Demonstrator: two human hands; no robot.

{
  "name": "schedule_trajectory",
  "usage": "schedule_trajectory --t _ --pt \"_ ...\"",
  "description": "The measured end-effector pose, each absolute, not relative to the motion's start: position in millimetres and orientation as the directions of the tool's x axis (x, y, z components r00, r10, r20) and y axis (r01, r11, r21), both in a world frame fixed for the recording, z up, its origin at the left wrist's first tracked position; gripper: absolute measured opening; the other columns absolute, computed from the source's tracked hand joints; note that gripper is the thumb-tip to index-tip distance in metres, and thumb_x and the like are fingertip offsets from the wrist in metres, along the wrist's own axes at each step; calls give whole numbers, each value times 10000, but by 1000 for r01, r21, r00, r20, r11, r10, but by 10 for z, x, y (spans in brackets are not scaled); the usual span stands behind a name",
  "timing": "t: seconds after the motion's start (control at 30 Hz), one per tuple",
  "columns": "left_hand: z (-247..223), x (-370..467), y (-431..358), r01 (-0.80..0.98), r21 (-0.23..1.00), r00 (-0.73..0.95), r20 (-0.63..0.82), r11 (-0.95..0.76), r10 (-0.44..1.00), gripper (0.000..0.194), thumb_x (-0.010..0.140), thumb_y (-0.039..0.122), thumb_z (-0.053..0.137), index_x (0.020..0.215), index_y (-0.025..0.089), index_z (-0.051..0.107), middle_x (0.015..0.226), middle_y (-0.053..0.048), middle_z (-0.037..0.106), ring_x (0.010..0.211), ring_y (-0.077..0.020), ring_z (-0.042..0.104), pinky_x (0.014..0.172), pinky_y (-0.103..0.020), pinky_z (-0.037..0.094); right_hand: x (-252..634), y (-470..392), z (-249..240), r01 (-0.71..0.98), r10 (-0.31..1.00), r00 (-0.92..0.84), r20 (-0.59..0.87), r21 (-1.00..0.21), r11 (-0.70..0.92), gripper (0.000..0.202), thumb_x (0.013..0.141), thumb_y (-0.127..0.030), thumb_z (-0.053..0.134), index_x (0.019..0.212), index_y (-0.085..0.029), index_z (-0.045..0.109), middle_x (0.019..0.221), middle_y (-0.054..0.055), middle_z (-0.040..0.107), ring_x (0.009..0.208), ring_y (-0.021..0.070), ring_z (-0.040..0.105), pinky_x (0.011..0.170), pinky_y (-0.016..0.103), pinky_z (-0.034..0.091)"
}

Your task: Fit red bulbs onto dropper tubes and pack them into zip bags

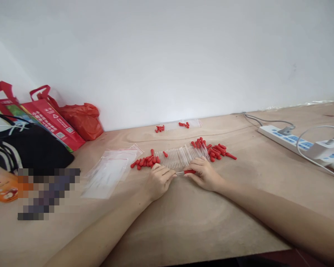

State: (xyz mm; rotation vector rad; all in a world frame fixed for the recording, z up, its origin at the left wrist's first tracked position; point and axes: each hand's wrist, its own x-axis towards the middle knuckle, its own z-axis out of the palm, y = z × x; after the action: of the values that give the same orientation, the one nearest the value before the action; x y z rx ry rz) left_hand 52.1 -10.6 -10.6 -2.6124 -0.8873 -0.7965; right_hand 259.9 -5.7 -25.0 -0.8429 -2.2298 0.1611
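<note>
Between my hands lies a thin clear dropper tube (pixel 179 173), its left end pinched in the fingers of my left hand (pixel 161 180). My right hand (pixel 202 173) grips a red rubber bulb (pixel 189 171) at the tube's right end; the two meet in line. Just beyond my hands is a row of loose clear dropper tubes (pixel 171 158), side by side on the table. Red bulbs (pixel 148 161) are heaped at the row's left end. More red bulbs (pixel 218 151) lie at the right, some standing on tube ends.
Flat zip bags (pixel 105 176) lie to the left. Near the wall is another bag (pixel 171 126) with red bulbs about it. A power strip (pixel 284 139) with cables is at right. Shopping bags (pixel 54 120) and a black bag (pixel 41 148) crowd the left; a blurred patch hides something there.
</note>
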Motion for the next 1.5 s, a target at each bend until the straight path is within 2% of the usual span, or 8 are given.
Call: schedule_trajectory --t 0.47,0.57,0.73,0.93,1.03,1.17,1.33,1.5 --pt "-126 595 -159 597 20 635 599 -802 488 214 849 200 404 722 148 568 582 -15 585 532 -117 476 604 -280 316 2576 -71 -215 473 537 -557 634 -290 832 146 824 -261 470 761 -164 559 676 15 592 655 129 497 669 304 288" --pt "-123 607 -154 601 46 623 597 -798 504 206 849 202 408 734 151 570 600 -14 602 539 -116 493 615 -285 317 2566 -66 -196 441 605 -516 606 -417 794 139 810 -281 491 757 -174 563 679 18 587 662 137 508 662 305 320" --pt "-131 671 -136 625 160 559 592 -764 581 229 867 221 373 805 153 583 588 -7 600 551 -115 513 644 -293 326 2445 -68 -176 131 856 -215 470 -855 502 221 744 -354 567 879 -197 490 694 -2 559 643 127 520 588 258 398" --pt "-72 668 -141 637 244 535 544 -731 647 245 863 277 372 976 175 563 825 -39 639 781 -163 536 740 -323 335 2492 112 -51 -122 931 -60 360 -928 351 284 689 -379 591 884 -192 505 616 -46 480 569 95 472 554 233 386" --pt "-56 657 -146 668 256 515 519 -699 682 230 855 278 390 975 184 562 882 -34 636 845 -173 528 766 -332 329 2751 365 79 -23 940 103 327 -944 330 381 701 -375 547 1027 -182 510 669 -27 518 602 107 495 592 252 397" --pt "-72 665 -144 686 237 517 506 -688 690 202 836 296 431 917 195 586 861 -27 633 839 -172 524 756 -332 329 3134 711 149 412 892 258 371 -878 245 437 688 -330 533 1084 -147 500 628 -9 554 628 140 520 594 261 389" --pt "-96 654 -130 708 226 501 508 -670 701 171 819 293 465 859 203 605 833 -16 629 808 -165 516 736 -335 325 3270 866 93 785 934 204 292 -619 22 282 689 -295 502 938 -205 598 732 21 636 701 169 568 616 265 376" --pt "-106 633 -113 721 215 490 515 -659 704 160 814 281 475 798 209 617 822 -11 625 809 -161 512 743 -340 321 3169 827 37 918 958 126 257 -396 -15 287 719 -347 481 951 -240 613 785 31 664 813 230 585 775 379 347"
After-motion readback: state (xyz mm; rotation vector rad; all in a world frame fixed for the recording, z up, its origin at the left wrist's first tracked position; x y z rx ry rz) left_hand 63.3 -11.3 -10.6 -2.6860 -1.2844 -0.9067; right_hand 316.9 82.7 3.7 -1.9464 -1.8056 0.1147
